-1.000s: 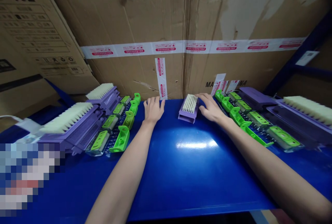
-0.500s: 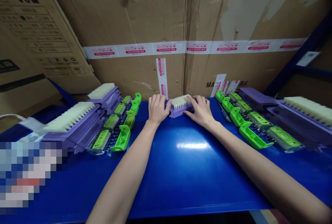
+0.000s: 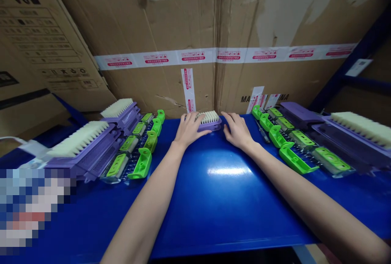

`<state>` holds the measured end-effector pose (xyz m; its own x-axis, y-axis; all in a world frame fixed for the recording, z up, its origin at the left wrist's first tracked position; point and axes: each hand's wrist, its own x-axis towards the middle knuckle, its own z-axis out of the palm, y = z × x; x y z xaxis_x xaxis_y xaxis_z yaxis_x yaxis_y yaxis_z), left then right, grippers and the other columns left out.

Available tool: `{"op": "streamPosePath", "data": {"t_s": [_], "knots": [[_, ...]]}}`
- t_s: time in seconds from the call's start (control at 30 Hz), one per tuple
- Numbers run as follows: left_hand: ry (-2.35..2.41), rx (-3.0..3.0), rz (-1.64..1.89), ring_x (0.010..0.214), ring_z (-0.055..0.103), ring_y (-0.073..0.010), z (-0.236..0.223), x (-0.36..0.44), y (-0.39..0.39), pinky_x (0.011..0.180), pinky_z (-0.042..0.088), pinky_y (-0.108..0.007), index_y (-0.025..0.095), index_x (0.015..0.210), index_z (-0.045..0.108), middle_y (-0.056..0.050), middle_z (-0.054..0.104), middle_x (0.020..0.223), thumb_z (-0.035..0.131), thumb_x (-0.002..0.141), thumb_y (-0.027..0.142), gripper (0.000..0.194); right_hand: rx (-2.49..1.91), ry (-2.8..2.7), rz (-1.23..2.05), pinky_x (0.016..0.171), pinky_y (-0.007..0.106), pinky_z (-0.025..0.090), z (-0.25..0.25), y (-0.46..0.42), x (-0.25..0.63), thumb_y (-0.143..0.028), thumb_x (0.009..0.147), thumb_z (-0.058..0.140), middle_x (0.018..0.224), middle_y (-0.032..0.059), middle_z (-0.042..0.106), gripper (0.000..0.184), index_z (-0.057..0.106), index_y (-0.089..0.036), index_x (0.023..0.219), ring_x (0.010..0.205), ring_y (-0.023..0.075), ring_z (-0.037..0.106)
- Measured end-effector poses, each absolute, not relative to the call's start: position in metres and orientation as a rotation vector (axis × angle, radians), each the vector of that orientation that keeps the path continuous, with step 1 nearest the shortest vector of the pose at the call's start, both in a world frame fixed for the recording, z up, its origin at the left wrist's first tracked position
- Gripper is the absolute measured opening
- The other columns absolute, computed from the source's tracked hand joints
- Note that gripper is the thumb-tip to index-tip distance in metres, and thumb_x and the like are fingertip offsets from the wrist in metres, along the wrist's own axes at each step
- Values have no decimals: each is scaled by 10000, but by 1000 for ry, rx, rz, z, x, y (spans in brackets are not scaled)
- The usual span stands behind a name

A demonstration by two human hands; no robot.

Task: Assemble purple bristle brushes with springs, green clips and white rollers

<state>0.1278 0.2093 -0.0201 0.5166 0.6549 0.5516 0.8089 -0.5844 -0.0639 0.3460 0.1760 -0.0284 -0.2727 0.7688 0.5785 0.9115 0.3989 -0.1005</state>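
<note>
A purple brush [image 3: 210, 119] with cream bristles facing up stands at the back of the blue table [image 3: 210, 211], near the cardboard. My left hand [image 3: 190, 128] grips its left end, fingers over the back and thumb along the front; the hand hides that end. Just right of the brush, my right hand [image 3: 237, 129] is apart from it, holding nothing, with its fingers loosely spread and curved.
On the left stand purple brushes [image 3: 81, 146], clear-sided green-topped pieces [image 3: 117, 166] and green brackets [image 3: 143, 163]. Similar green brackets [image 3: 293, 158], green-topped pieces [image 3: 331, 160] and a brush [image 3: 360, 129] line the right. Large cardboard boxes [image 3: 159, 23] wall the back.
My right hand has let go of the brush. My left hand has closed further over its left end, and the brush has turned to lie more nearly level across my view.
</note>
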Motion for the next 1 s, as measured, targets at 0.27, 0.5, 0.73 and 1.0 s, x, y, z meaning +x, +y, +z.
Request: {"op": "streamPosePath", "data": {"t_s": [0.27,0.5,0.73,1.0], "knots": [[-1452,-2312,-816,1216,456,-319,-28,118,219,1016,346,-430,158,1313,496,-174,509,1310,562,772,657,739,-1784,-2252,-83,943,433,402,-35,180,348,-277,924,350,1286,144,544,448,541,-125,1300,1159,301,478],[-1561,-2328,-819,1212,464,-319,-29,119,220,1014,351,-437,149,1357,412,-170,503,1330,540,805,631,744,-1816,-2284,-90,945,399,393,-33,179,347,-276,942,348,1314,139,526,435,536,-148,1313,1177,279,468],[-1531,-2258,-809,1256,415,-334,-28,122,215,1034,319,-457,132,1393,364,-199,437,1368,531,854,509,678,-1847,-2289,-100,946,394,402,-31,177,345,-272,952,349,1328,140,518,426,535,-153,1316,1183,276,472],[-1650,-2342,-702,1164,476,-323,-33,120,219,929,405,-435,179,1415,339,-171,495,1286,461,883,522,645,-1847,-2277,-83,964,406,394,-30,175,344,-273,946,358,1331,128,523,433,534,-144,1319,1189,285,468]]}}
